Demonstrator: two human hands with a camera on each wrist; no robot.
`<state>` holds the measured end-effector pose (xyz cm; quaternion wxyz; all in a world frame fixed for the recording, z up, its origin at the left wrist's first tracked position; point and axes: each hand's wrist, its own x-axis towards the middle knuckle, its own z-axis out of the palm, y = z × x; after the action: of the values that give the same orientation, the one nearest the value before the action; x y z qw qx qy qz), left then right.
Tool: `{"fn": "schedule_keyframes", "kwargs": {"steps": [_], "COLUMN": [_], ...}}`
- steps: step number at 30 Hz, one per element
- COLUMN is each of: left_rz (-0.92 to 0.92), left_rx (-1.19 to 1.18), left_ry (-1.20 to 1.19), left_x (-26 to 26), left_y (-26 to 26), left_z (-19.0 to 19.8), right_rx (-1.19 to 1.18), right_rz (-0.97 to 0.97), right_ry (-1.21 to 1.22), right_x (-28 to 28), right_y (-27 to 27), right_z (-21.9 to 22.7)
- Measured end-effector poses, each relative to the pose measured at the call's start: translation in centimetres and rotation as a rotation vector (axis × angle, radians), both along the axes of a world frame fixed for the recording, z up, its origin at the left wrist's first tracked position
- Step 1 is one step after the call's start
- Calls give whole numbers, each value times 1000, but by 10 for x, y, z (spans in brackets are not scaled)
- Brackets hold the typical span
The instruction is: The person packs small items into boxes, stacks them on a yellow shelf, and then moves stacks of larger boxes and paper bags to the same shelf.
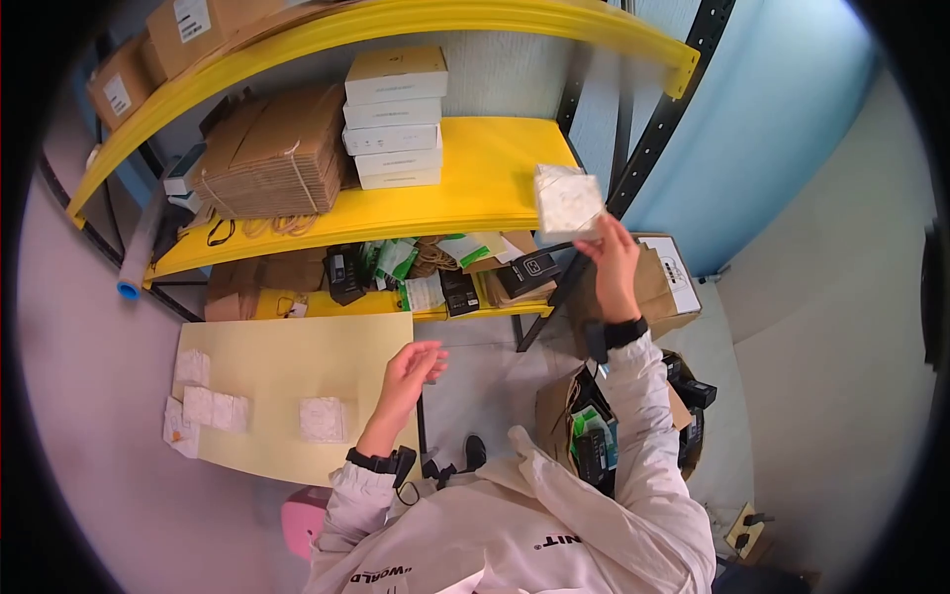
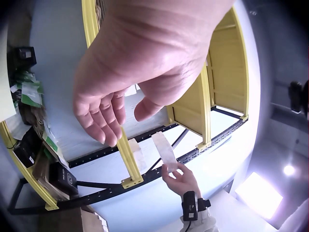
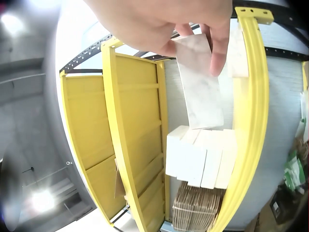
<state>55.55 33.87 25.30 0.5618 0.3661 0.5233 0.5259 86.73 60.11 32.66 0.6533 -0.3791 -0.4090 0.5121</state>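
Note:
My right hand grips a flat white box by its near edge, above the right end of the yellow shelf. In the right wrist view, fingers and thumb pinch this pale box across its thickness. Another white box shows on the shelf beside it in the left wrist view, mostly hidden in the head view. The left hand hovers over the right edge of the cream table, fingers loosely bent and holding nothing. One white package lies on that table, with several similar packages farther left.
A stack of white boxes and tied flattened cardboard occupy the shelf. A black upright post borders its right end. Mixed packets and a black box fill the level below. Cartons stand at the floor's right.

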Motion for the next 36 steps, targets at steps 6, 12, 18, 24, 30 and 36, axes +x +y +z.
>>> {"fn": "schedule_keyframes", "kwargs": {"steps": [6, 12, 18, 24, 30, 36], "left_rz": [188, 359, 504, 518, 467, 407], "left_rx": [-63, -154, -210, -233, -197, -210], "left_ry": [-48, -76, -80, -60, -19, 71], "left_x": [-27, -48, -63, -67, -68, -73], "left_y": [-33, -70, -95, -92, -76, -76], "left_z": [-23, -46, -64, -67, -70, -81], "right_rx": [-7, -75, -116, -124, -129, -141], "right_rz": [-98, -145, -131, -118, -151, -300], "right_ry": [-5, -65, -75, -163, -306, -581], "right_x": [13, 15, 11, -1, -5, -13], "right_y": [80, 124, 145, 145, 148, 148], "right_z": [9, 4, -5, -3, -6, -8]}}
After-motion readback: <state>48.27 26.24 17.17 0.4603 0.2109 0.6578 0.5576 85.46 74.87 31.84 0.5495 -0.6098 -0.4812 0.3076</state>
